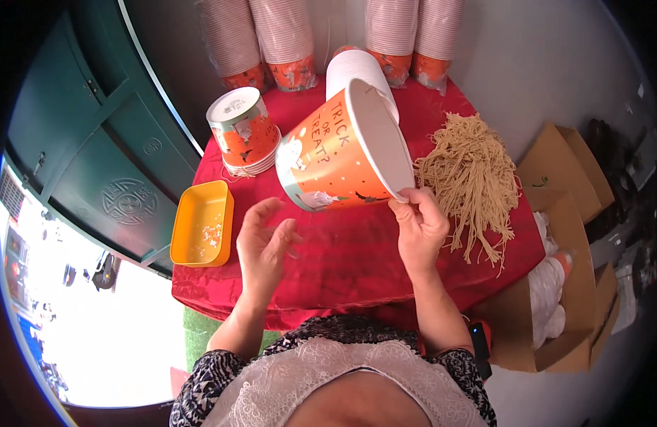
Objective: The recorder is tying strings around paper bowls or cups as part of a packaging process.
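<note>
Tilted on its side above the table, an orange paper bucket (339,153) with a white inside turns its mouth to the right. My right hand (419,228) pinches its rim at the lower right, thumb and fingers closed. Below the bucket's base, my left hand (263,245) is held up with fingers apart and nothing in it. Behind it, to the left, several like buckets (245,135) stand nested upside down. A stack of white-rimmed buckets (357,71) lies partly hidden behind the held one. A heap of tan cords (474,178) rests to the right of my right hand.
On the left of the red-covered table (328,263) sits a yellow tray (229,224) with small pale bits. Tall plastic-wrapped bucket stacks (284,35) line the back. An open cardboard box (585,270) with wrapped goods stands at the right; a green door (93,142) is at the left.
</note>
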`<act>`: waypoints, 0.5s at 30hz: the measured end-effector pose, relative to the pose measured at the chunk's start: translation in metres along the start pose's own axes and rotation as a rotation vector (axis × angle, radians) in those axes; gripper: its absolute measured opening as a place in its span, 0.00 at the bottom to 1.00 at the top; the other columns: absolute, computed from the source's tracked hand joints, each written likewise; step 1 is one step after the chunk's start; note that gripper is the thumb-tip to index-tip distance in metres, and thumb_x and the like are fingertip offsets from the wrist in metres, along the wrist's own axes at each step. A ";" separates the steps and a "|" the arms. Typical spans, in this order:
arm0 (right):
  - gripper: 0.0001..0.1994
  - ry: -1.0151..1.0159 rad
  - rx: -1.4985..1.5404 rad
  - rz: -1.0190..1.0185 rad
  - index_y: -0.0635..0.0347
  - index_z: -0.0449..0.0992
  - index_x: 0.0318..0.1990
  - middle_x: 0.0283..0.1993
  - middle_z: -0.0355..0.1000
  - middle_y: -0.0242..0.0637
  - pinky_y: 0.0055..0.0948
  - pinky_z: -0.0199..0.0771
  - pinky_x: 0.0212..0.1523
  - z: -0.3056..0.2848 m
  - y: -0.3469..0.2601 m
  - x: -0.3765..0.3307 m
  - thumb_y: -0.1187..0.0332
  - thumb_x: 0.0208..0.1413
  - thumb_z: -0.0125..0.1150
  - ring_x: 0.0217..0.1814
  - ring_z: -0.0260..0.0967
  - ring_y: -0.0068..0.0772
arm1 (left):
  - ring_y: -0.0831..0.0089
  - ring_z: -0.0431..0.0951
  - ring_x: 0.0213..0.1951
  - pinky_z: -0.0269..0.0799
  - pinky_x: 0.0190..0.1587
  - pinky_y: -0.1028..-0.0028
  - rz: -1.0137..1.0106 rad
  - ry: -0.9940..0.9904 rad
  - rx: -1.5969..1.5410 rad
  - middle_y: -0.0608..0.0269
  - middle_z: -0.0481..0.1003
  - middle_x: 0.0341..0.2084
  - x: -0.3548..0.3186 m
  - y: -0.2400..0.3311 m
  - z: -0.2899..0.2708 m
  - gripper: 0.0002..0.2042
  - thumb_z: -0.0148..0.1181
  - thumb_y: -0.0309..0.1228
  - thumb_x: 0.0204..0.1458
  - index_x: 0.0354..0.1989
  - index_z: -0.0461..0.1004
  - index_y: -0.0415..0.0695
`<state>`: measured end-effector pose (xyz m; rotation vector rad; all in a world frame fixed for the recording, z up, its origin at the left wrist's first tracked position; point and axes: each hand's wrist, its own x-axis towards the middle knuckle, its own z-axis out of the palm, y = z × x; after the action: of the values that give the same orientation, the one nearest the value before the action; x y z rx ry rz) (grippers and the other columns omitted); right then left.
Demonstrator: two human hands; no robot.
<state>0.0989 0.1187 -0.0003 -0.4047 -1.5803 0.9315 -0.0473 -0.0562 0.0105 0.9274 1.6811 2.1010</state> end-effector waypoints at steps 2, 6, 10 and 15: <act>0.06 0.034 0.026 -0.038 0.65 0.76 0.32 0.26 0.68 0.31 0.22 0.62 0.26 0.009 0.002 -0.009 0.75 0.52 0.68 0.26 0.63 0.22 | 0.72 0.79 0.28 0.78 0.24 0.75 -0.090 -0.049 -0.161 0.53 0.75 0.40 -0.001 0.006 0.006 0.12 0.57 0.24 0.60 0.49 0.66 0.33; 0.05 0.004 0.105 -0.054 0.65 0.77 0.32 0.25 0.68 0.31 0.21 0.61 0.24 0.023 -0.004 -0.024 0.74 0.54 0.67 0.24 0.63 0.21 | 0.70 0.79 0.23 0.78 0.26 0.75 0.043 0.097 -0.290 0.56 0.76 0.30 0.001 0.006 0.004 0.06 0.55 0.26 0.61 0.40 0.68 0.36; 0.22 -0.298 -0.038 -0.206 0.64 0.74 0.52 0.42 0.70 0.42 0.22 0.70 0.25 0.019 -0.012 -0.017 0.78 0.48 0.70 0.26 0.69 0.23 | 0.75 0.75 0.24 0.73 0.30 0.78 0.201 0.180 -0.130 0.60 0.75 0.26 0.016 0.024 -0.024 0.04 0.54 0.25 0.60 0.36 0.70 0.37; 0.27 -0.318 -0.175 -0.008 0.67 0.68 0.59 0.57 0.63 0.47 0.21 0.75 0.28 0.001 0.009 -0.023 0.81 0.49 0.65 0.32 0.71 0.25 | 0.83 0.72 0.26 0.69 0.30 0.82 0.588 0.473 0.450 0.69 0.74 0.25 0.050 0.084 -0.102 0.04 0.60 0.20 0.55 0.37 0.75 0.38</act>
<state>0.1014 0.1076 -0.0224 -0.3857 -1.9613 0.8854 -0.1366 -0.1268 0.0943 1.2465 2.4303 2.5057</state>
